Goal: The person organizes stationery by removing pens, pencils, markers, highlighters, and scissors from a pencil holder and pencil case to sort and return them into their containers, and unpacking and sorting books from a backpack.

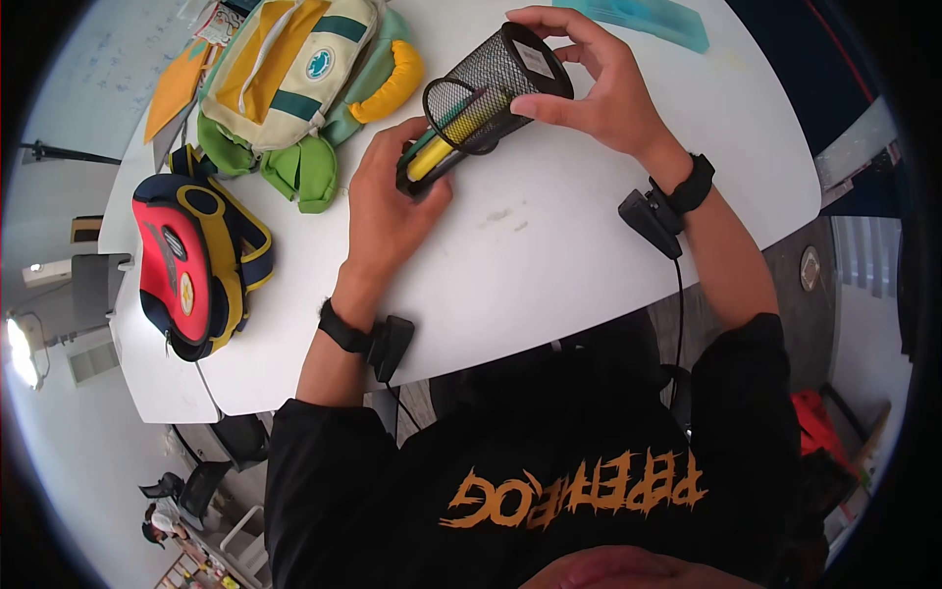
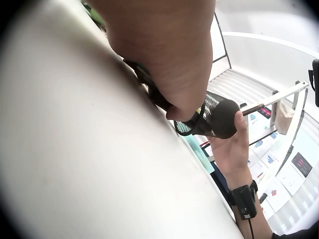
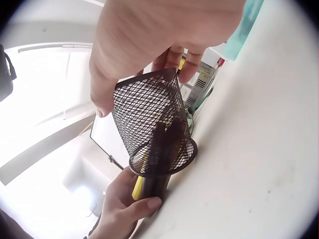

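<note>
A black mesh pen cup (image 1: pixel 500 83) is tipped on its side above the white table, its mouth facing the left hand. My right hand (image 1: pixel 613 98) grips it near its base, thumb on one side and fingers on the other. My left hand (image 1: pixel 388 201) holds a bundle of pens (image 1: pixel 432 157), yellow, green and black, partly inside the cup's mouth. In the right wrist view the pens show dark through the mesh (image 3: pixel 149 109), with the left thumb and fingers (image 3: pixel 122 209) around their outer ends.
A cream, green and yellow bag (image 1: pixel 294 79) lies at the table's far left, beside a red and navy bag (image 1: pixel 182 265). An orange envelope (image 1: pixel 177 93) is behind them. A teal case (image 1: pixel 648 20) lies at the far edge, beyond the right hand.
</note>
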`<state>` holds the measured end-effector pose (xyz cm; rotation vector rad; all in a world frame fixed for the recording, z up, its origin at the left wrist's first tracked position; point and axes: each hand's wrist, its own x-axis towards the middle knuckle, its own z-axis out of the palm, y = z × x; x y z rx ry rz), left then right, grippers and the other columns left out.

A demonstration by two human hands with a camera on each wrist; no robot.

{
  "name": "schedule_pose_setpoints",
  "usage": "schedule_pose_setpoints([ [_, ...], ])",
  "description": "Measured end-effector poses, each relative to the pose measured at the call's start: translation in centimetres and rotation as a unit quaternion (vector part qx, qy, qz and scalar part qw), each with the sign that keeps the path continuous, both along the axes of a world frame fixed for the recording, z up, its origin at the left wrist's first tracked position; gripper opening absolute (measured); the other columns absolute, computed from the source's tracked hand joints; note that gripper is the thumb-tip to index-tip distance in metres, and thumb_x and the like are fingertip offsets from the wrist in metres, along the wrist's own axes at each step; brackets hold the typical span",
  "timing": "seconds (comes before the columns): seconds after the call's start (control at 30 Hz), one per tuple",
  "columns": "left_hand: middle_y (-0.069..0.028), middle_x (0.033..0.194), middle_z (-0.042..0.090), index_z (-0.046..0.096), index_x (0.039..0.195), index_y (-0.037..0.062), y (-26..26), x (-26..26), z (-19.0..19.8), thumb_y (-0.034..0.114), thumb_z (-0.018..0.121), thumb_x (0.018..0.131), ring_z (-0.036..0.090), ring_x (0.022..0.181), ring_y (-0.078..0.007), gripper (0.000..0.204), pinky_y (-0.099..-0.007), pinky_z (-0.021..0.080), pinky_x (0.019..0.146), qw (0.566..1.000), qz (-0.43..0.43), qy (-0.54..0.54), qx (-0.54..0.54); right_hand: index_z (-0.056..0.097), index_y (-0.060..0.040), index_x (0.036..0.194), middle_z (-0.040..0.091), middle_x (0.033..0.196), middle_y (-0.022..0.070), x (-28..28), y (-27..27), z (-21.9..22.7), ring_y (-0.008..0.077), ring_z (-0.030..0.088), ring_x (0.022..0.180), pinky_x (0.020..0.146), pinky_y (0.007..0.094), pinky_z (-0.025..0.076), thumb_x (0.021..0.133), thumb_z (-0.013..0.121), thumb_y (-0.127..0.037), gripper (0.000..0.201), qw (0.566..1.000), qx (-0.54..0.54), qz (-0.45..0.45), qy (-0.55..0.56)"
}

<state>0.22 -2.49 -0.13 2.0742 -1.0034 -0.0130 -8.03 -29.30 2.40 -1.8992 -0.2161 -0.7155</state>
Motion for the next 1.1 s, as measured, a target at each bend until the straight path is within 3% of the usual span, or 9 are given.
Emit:
schedule_pose_setpoints([
  [0.17, -0.0153, 0.121, 0.07, 0.066, 0.131, 0.0032, -0.2, 0.4, -0.1, 0.004, 0.078, 0.082, 0.07, 0.108, -0.0328, 0.05, -0.0398, 0.057, 0.092, 1.0, -0.018, -0.015, -0.005, 0.058, -0.0056, 0.146, 0.064, 0.136, 0.0066, 0.5, -1.8, -0.9, 0.0172, 0.061, 0.124, 0.099, 0.0334, 0.051, 0.079, 0.097, -0.028, 0.08, 0.998, -0.035, -0.011, 0.054],
  [0.43, -0.0162, 0.12, 0.07, 0.068, 0.13, 0.0026, -0.3, 0.3, -0.2, 0.006, 0.077, 0.087, 0.068, 0.109, -0.0353, 0.044, -0.04, 0.056, 0.095, 1.0, -0.007, -0.027, -0.008, 0.058, -0.0017, 0.144, 0.067, 0.116, 0.0039, 2.0, -4.0, -3.0, 0.0133, 0.062, 0.108, 0.092, 0.0299, 0.053, 0.091, 0.087, -0.024, 0.064, 0.984, 0.166, -0.047, 0.053],
  [0.63, -0.0171, 0.12, 0.069, 0.068, 0.131, 0.0023, -0.1, 0.6, -0.4, 0.007, 0.076, 0.09, 0.067, 0.111, -0.0354, 0.041, -0.0411, 0.055, 0.097, 0.999, -0.004, -0.047, -0.003, 0.063, -0.0082, 0.136, 0.066, 0.107, 0.0005, 1.9, -4.5, -2.7, 0.0122, 0.063, 0.099, 0.085, 0.0295, 0.052, 0.101, 0.074, -0.031, 0.043, 0.905, 0.376, -0.1, 0.174],
  [0.73, -0.0178, 0.121, 0.069, 0.068, 0.131, 0.0026, -0.1, 0.6, -0.4, 0.008, 0.075, 0.092, 0.066, 0.112, -0.036, 0.04, -0.0412, 0.055, 0.097, 0.999, -0.002, -0.052, -0.006, 0.064, -0.0113, 0.132, 0.068, 0.109, 0.0019, 2.3, -5.6, -3.7, 0.0153, 0.065, 0.098, 0.087, 0.0332, 0.054, 0.101, 0.073, -0.037, 0.041, 0.889, 0.441, 0.014, 0.124],
  [0.83, -0.0187, 0.122, 0.069, 0.067, 0.132, 0.0027, 0.0, 0.8, -0.5, 0.01, 0.074, 0.093, 0.066, 0.112, -0.0367, 0.04, -0.0416, 0.054, 0.097, 0.997, 0.005, -0.072, 0.014, 0.066, -0.0124, 0.126, 0.069, 0.111, 0.0034, 2.2, -5.3, -2.4, 0.0173, 0.066, 0.099, 0.089, 0.0374, 0.054, 0.101, 0.073, -0.042, 0.039, 0.837, 0.529, -0.027, 0.135],
  [0.9, -0.0191, 0.122, 0.069, 0.068, 0.132, 0.0026, 0.0, 0.6, -0.5, 0.01, 0.075, 0.094, 0.066, 0.113, -0.0368, 0.04, -0.0418, 0.054, 0.098, 0.998, 0.009, -0.06, 0.015, 0.067, -0.0126, 0.123, 0.07, 0.114, 0.0055, 1.6, -4.9, -0.9, 0.0199, 0.067, 0.103, 0.094, 0.0398, 0.054, 0.101, 0.072, -0.045, 0.039, 0.762, 0.633, -0.028, 0.132],
  [1.0, -0.0196, 0.123, 0.069, 0.068, 0.132, 0.0022, 0.0, 0.7, -0.4, 0.012, 0.075, 0.094, 0.065, 0.114, -0.0367, 0.04, -0.0422, 0.053, 0.099, 0.998, 0.015, -0.064, 0.018, 0.065, -0.0114, 0.126, 0.07, 0.118, 0.0061, 1.7, -6.3, -1.9, 0.022, 0.067, 0.106, 0.099, 0.0409, 0.052, 0.101, 0.072, -0.048, 0.045, 0.726, 0.663, 0.018, 0.182],
  [1.03, -0.0198, 0.123, 0.069, 0.068, 0.131, 0.0019, 0.0, 0.8, -0.4, 0.012, 0.075, 0.094, 0.065, 0.115, -0.0365, 0.039, -0.0425, 0.053, 0.1, 0.997, 0.011, -0.076, 0.027, 0.065, -0.0114, 0.126, 0.07, 0.118, 0.0061, 2.2, -6.6, -2.5, 0.022, 0.067, 0.106, 0.099, 0.0409, 0.052, 0.101, 0.072, -0.048, 0.045, 0.726, 0.663, 0.018, 0.18],
  [1.1, -0.0195, 0.123, 0.069, 0.069, 0.13, 0.0016, -0.2, 0.6, -0.3, 0.013, 0.075, 0.095, 0.064, 0.115, -0.0364, 0.038, -0.0425, 0.052, 0.1, 0.997, 0.015, -0.068, 0.021, 0.061, -0.008, 0.133, 0.071, 0.122, 0.0072, 2.4, -7.0, -3.9, 0.0203, 0.066, 0.113, 0.103, 0.0386, 0.051, 0.098, 0.077, -0.045, 0.054, 0.855, 0.49, 0.067, 0.155],
])
